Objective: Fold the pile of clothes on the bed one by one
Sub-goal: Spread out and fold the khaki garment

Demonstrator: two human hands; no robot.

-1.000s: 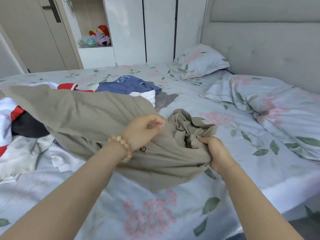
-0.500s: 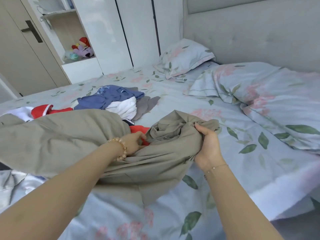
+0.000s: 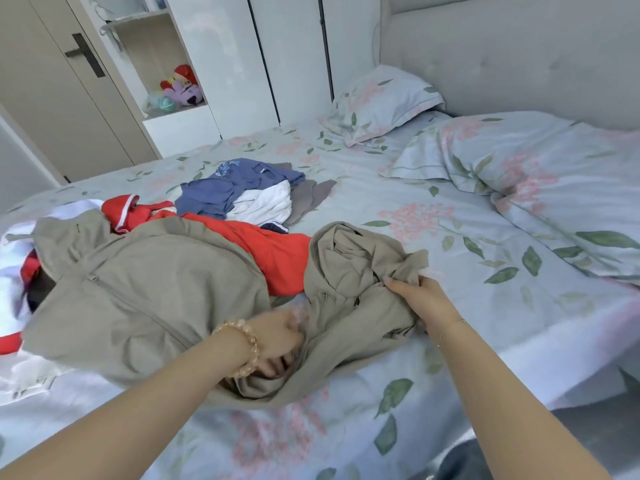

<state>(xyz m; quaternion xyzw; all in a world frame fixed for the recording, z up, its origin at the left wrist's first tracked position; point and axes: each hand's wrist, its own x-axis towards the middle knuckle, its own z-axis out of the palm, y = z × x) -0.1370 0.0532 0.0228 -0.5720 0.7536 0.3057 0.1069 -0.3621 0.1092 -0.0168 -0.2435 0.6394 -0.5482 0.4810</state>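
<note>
1. Where the khaki garment (image 3: 149, 299) lies crumpled across the near middle of the bed (image 3: 398, 216), it partly covers the rest of the pile, and both hands grip it.
2. The right hand (image 3: 420, 301) has its fingers curled round a bunched fold at the garment's right end; the forearm reaches in from the near right, palm down, low against the bedding.
3. The left hand (image 3: 277, 344) is closed on the fabric near the garment's middle, fingers curled under and partly hidden in the cloth. A beaded bracelet (image 3: 242, 344) sits on that wrist; the forearm enters from the near left.
4. A red garment (image 3: 273, 251) lies just beyond, partly beneath the khaki one.
5. A blue garment (image 3: 235, 185) rests on a white garment (image 3: 263, 204) farther back, with a grey garment (image 3: 311, 195) at their right.
6. More white and red clothing (image 3: 14, 296) lies at the left edge.
7. A near pillow (image 3: 554, 188) lies at the right, a far pillow (image 3: 381, 102) by the headboard (image 3: 519, 53).
8. Plush toys (image 3: 181, 88) sit in an open wardrobe shelf, far left.
</note>
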